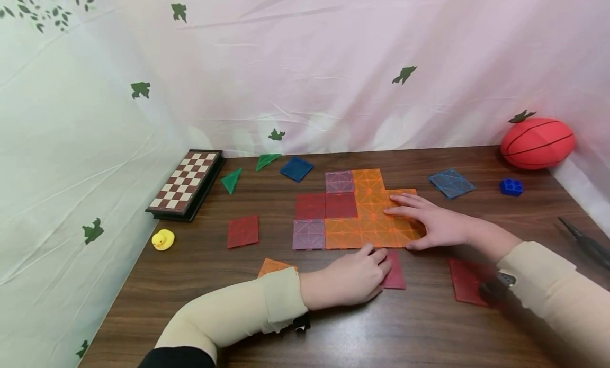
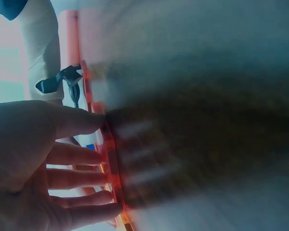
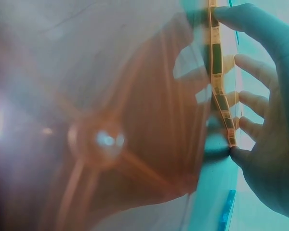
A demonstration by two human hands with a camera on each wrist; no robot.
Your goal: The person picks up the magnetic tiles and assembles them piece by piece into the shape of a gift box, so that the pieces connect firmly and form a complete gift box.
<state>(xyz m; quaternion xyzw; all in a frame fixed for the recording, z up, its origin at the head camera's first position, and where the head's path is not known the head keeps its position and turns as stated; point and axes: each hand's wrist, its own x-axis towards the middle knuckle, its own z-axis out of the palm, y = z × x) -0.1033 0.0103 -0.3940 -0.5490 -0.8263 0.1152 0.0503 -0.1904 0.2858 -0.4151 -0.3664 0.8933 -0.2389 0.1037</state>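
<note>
My left hand (image 1: 350, 280) bends over a magenta-red magnetic tile (image 1: 394, 271) at the near edge of a flat patchwork of square tiles, its thumb and fingertips on the tile. In the left wrist view, thumb and fingertips meet the edge of a red tile (image 2: 111, 161). With fingers spread, my right hand (image 1: 436, 222) rests on the orange tiles (image 1: 369, 206) at the patchwork's right side. The right wrist view shows its fingertips along an orange edge (image 3: 216, 57). Red tiles (image 1: 326, 205) and purple tiles (image 1: 308, 234) make up the left part.
Loose tiles lie around: a red one (image 1: 243, 232), an orange one (image 1: 274, 266), a blue one (image 1: 297, 168), green triangles (image 1: 231, 180), and a red one (image 1: 464, 283) by the right sleeve. A chessboard box (image 1: 186, 182), rubber duck (image 1: 163, 240), blue block (image 1: 511, 187) and red ball (image 1: 538, 144) stand farther out.
</note>
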